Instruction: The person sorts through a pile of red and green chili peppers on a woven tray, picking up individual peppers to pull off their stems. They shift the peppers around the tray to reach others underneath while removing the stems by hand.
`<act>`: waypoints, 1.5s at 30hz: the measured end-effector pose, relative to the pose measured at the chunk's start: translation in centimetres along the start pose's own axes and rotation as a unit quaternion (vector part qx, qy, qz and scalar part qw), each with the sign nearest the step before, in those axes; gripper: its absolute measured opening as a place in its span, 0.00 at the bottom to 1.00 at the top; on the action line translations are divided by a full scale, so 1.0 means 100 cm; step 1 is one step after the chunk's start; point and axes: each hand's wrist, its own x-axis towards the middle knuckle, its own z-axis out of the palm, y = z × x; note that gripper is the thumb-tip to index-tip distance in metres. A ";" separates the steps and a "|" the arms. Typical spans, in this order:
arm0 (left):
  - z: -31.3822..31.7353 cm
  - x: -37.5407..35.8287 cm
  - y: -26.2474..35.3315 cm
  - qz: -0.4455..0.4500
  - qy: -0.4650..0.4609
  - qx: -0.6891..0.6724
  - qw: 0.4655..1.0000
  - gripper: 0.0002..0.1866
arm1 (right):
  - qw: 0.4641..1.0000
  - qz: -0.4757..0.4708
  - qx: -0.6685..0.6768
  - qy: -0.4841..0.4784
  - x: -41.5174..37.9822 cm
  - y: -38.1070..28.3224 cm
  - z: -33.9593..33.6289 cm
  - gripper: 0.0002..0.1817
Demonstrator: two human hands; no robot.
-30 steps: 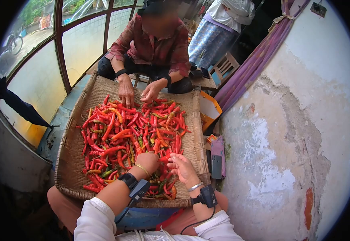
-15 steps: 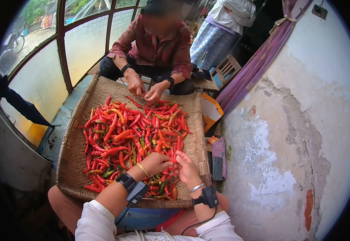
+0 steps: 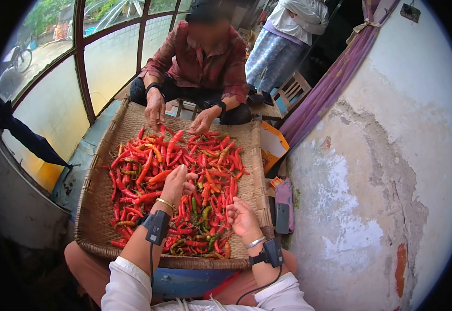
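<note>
A wide woven tray (image 3: 96, 192) lies across the person's lap, and a heap of red chillies (image 3: 179, 181), mixed with a few orange and green ones, covers most of its middle.

The person's left hand (image 3: 175, 184) reaches out over the centre of the heap, palm down, the fingers (image 3: 188, 177) curled loosely onto the chillies; whether they pinch one cannot be told. A gold bangle and a dark wrist device sit on that forearm.

The right hand (image 3: 242, 218) rests near the tray's right edge, towards its near right corner, with the fingers bent together over the chillies at the rim; what they grip, if anything, is hidden. A silver bangle and a second wrist device sit behind it.

At the far edge of the tray a seated co-worker in a red patterned shirt (image 3: 200, 57) has both hands down: one hand (image 3: 155, 110) at the far left of the heap, the other hand (image 3: 201, 123) touching chillies near the far middle.

Beside the tray's right edge a dark phone (image 3: 281, 217) lies on a pink pouch (image 3: 286, 194), against the peeling wall (image 3: 381, 171).
</note>
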 end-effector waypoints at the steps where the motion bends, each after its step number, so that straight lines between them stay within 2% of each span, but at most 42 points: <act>1: 0.002 0.001 -0.012 0.010 0.011 0.123 0.992 0.29 | 1.000 0.000 0.000 -0.001 -0.001 0.000 0.002 0.16; 2: 0.005 -0.001 -0.023 0.001 -0.013 0.256 0.967 0.30 | 1.000 0.012 -0.014 -0.010 -0.002 -0.001 0.004 0.15; 3: -0.002 0.002 -0.042 0.101 -0.054 0.412 0.904 0.28 | 0.999 0.023 -0.027 -0.018 -0.003 -0.001 0.005 0.14; 4: -0.001 0.000 -0.051 0.196 -0.093 0.551 0.806 0.26 | 0.999 0.022 -0.026 -0.017 -0.002 0.000 0.004 0.14; 6: 0.010 -0.014 -0.059 0.213 -0.151 0.662 0.703 0.21 | 0.998 0.022 -0.026 -0.046 -0.001 0.000 0.001 0.13; 7: 0.012 -0.017 -0.067 0.187 -0.181 0.685 0.680 0.20 | 0.998 0.021 -0.027 -0.045 0.000 0.001 0.000 0.13; 8: 0.015 -0.021 -0.071 0.187 -0.182 0.685 0.680 0.20 | 0.998 0.023 -0.029 -0.048 0.001 0.001 -0.001 0.13; 11: 0.026 -0.032 -0.070 0.170 -0.224 0.752 0.596 0.20 | 0.998 0.026 -0.033 -0.050 0.001 0.002 -0.002 0.12; 15: 0.025 -0.026 -0.086 0.187 -0.209 0.770 0.574 0.18 | 0.998 0.026 -0.035 -0.055 0.002 0.002 -0.002 0.12; 17: 0.024 -0.023 -0.089 0.183 -0.198 0.794 0.545 0.15 | 0.998 0.025 -0.036 -0.054 0.001 0.002 -0.002 0.12; 21: 0.021 -0.023 -0.082 0.168 -0.216 0.798 0.537 0.12 | 0.997 0.023 -0.054 -0.048 0.000 0.002 -0.002 0.12; 24: 0.023 -0.026 -0.086 0.159 -0.191 0.788 0.563 0.13 | 0.997 0.020 -0.056 -0.047 0.000 0.002 0.001 0.12; 26: 0.021 -0.026 -0.087 0.139 -0.262 0.778 0.554 0.13 | 0.997 0.017 -0.054 -0.048 -0.001 0.002 0.002 0.12; 30: 0.010 -0.018 -0.087 0.176 -0.281 0.759 0.560 0.11 | 0.996 0.018 -0.056 -0.062 -0.001 0.002 0.002 0.12; 33: 0.015 -0.020 -0.073 0.129 -0.320 0.770 0.536 0.11 | 0.996 0.023 -0.058 -0.059 -0.001 0.002 0.001 0.13; 35: 0.014 -0.020 -0.071 0.154 -0.282 0.730 0.603 0.10 | 0.996 0.016 -0.074 -0.048 -0.002 0.001 0.002 0.13; 36: 0.013 -0.019 -0.069 0.154 -0.282 0.731 0.603 0.10 | 0.995 0.009 -0.091 -0.038 -0.002 0.001 0.003 0.13; 38: 0.013 -0.018 -0.064 0.229 -0.249 0.650 0.680 0.08 | 0.992 0.000 -0.120 -0.030 -0.002 0.002 0.003 0.13; 39: 0.015 -0.019 -0.059 0.229 -0.248 0.651 0.680 0.08 | 0.988 -0.009 -0.150 -0.022 -0.002 0.003 0.004 0.13; 41: 0.021 -0.024 -0.050 0.238 -0.239 0.589 0.734 0.08 | 0.979 -0.015 -0.199 -0.031 -0.003 0.003 0.006 0.14; 43: 0.022 -0.021 -0.054 0.241 -0.229 0.570 0.751 0.09 | 0.968 -0.021 -0.248 -0.039 -0.005 0.005 0.011 0.14; 45: 0.024 -0.021 -0.057 0.244 -0.219 0.550 0.768 0.10 | 0.956 -0.039 -0.277 -0.093 -0.007 0.006 0.016 0.17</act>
